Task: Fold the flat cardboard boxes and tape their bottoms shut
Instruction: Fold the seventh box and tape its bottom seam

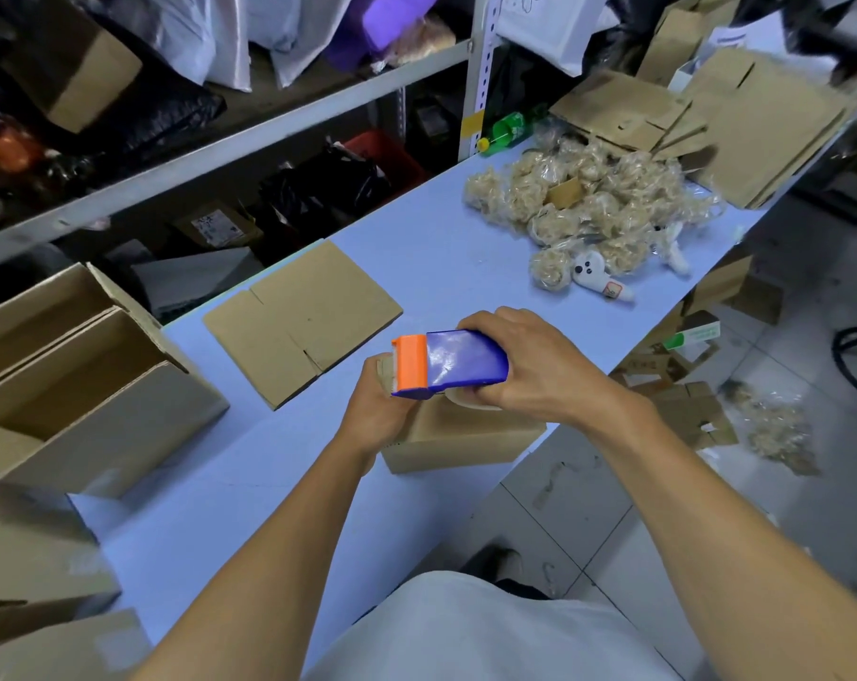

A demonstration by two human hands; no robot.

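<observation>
A folded cardboard box (458,439) stands at the near edge of the pale blue table (279,484). Above it my right hand (525,356) grips a blue and orange tape dispenser (448,363) with its orange end pointing left. My left hand (377,400) holds the box's left top edge just under the dispenser's orange end; whether it also pinches the tape's end is hidden. A flat cardboard box (301,321) lies on the table behind my hands.
Open folded boxes (72,380) stand at the table's left end, more cardboard (38,572) in front of them. Bagged fluffy items (593,208) and a small white toy (596,277) lie at the far right, beside stacked flat boxes (760,120). Shelving (220,140) runs behind. Cardboard scraps litter the floor.
</observation>
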